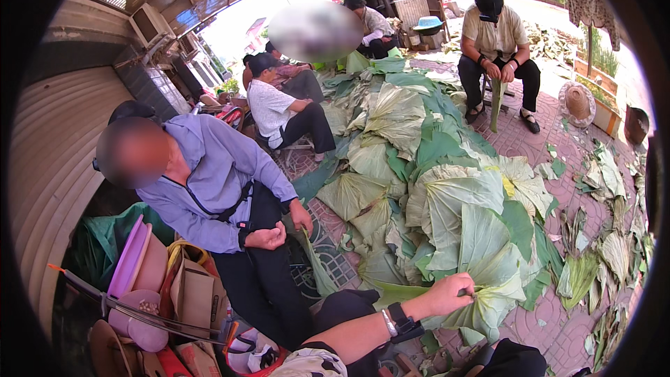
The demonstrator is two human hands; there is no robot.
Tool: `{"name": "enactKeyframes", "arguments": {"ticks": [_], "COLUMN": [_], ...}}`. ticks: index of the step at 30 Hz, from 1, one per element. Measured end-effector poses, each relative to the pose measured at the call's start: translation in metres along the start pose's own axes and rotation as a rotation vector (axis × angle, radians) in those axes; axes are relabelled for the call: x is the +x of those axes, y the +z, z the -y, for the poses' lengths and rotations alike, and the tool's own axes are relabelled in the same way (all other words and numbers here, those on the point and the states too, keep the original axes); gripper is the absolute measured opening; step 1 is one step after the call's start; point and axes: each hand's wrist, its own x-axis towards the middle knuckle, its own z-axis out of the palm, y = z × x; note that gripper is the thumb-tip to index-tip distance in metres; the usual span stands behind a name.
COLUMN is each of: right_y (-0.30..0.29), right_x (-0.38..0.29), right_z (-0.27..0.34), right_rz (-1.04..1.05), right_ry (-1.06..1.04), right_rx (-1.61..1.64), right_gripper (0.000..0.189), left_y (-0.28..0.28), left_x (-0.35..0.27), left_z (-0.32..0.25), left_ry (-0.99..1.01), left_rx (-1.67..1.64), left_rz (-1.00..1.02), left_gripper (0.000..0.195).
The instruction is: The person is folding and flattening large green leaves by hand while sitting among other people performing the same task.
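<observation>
My left hand (454, 293) reaches out from the lower middle, with a black band and a metal bracelet on the wrist. Its fingers pinch a large pale green lotus leaf (487, 251) near the centre, where the veins meet. The leaf fans upward and also hangs below my hand. Behind it lies a broad heap of lotus leaves (387, 167), some pale and dry, others dark green. My right hand is out of view. Dark cloth over my knee (348, 301) shows at the bottom.
Close on the left sits a person in a lilac jacket (209, 167), holding a folded leaf. Another person (497, 52) sits beyond the heap with a leaf strip. Hats and a cardboard box (196, 293) fill the lower left. Leaf scraps (581, 277) litter the paving on the right.
</observation>
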Motion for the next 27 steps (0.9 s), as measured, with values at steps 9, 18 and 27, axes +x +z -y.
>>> {"name": "enactKeyframes", "arguments": {"ticks": [9, 18, 27], "right_y": [0.003, 0.008, 0.014], "right_x": [0.0, -0.006, -0.01], "right_z": [-0.003, -0.008, -0.012], "right_rz": [-0.003, -0.016, -0.033], "right_ry": [0.01, 0.008, 0.009], "right_rx": [-0.007, -0.012, -0.009], "right_gripper": [0.03, 0.031, 0.031], "left_y": [-0.001, -0.001, 0.0], "left_x": [-0.001, 0.0, -0.001], "left_z": [-0.002, -0.002, -0.002], "left_ry": [-0.013, -0.009, -0.023], "left_rx": [0.003, 0.011, 0.011], "left_rz": [0.006, 0.009, 0.028], "left_gripper": [0.014, 0.016, 0.017]}}
